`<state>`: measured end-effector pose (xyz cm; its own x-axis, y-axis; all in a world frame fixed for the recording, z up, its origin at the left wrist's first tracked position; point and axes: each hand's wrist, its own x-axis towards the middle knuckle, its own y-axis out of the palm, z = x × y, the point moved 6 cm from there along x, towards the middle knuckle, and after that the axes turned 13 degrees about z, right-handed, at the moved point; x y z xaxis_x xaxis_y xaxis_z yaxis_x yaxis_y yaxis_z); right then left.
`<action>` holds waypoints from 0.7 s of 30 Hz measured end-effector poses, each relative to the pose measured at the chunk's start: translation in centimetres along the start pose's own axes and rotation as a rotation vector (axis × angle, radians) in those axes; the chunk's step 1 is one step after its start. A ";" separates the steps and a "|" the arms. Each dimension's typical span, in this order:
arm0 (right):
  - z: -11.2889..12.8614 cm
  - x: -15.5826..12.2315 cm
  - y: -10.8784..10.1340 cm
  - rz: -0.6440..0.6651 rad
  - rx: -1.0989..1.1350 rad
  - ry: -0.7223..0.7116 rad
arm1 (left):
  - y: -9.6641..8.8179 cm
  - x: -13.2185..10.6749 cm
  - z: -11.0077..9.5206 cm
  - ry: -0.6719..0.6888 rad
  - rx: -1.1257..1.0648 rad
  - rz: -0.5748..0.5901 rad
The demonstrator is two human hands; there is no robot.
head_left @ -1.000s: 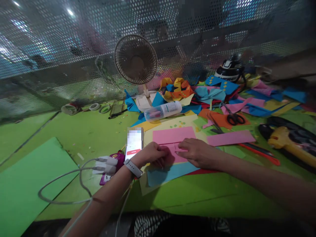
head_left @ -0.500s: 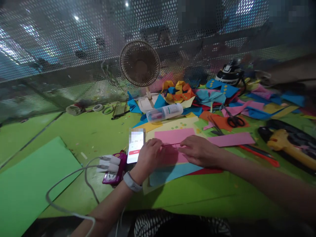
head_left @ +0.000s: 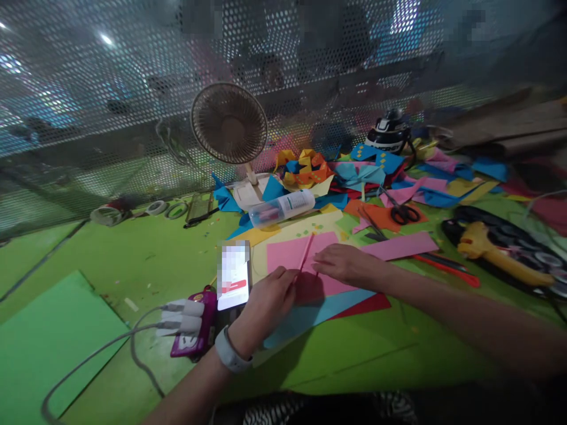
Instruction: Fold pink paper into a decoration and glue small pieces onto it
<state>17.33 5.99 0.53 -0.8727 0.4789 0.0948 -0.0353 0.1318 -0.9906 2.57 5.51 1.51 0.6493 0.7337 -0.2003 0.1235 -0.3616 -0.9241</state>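
A pink sheet of paper lies on blue and yellow sheets in front of me. My left hand is closed in a pinch on a narrow pink paper strip that sticks up and away from it. To its right, my right hand lies on the pink sheet with its fingers curled at the strip's base. On my left wrist sits a white watch.
A phone stands just left of my left hand, beside a purple power bank with white cables. A small fan, a clear bottle, scissors, a yellow glue gun and heaps of coloured paper lie behind. A green sheet lies at left.
The pink strip has come up off the sheet and now stands raised between my hands. My left hand moved slightly toward me; the view shifted a little.
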 end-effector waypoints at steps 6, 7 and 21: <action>-0.3 0.0 -0.1 -0.027 0.071 -0.005 | 0.1 0.5 -0.7 0.046 0.168 0.035; -0.4 0.1 -0.2 -0.028 0.093 -0.009 | 0.0 0.6 -0.9 0.070 0.208 0.011; -0.7 0.2 -0.1 -0.047 -0.014 -0.014 | 1.1 1.4 0.0 0.215 0.042 -0.048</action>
<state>17.53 6.68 0.71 -0.8770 0.4598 0.1393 -0.0692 0.1661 -0.9837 3.59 6.17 0.16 0.7889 0.6086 -0.0856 0.1302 -0.3016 -0.9445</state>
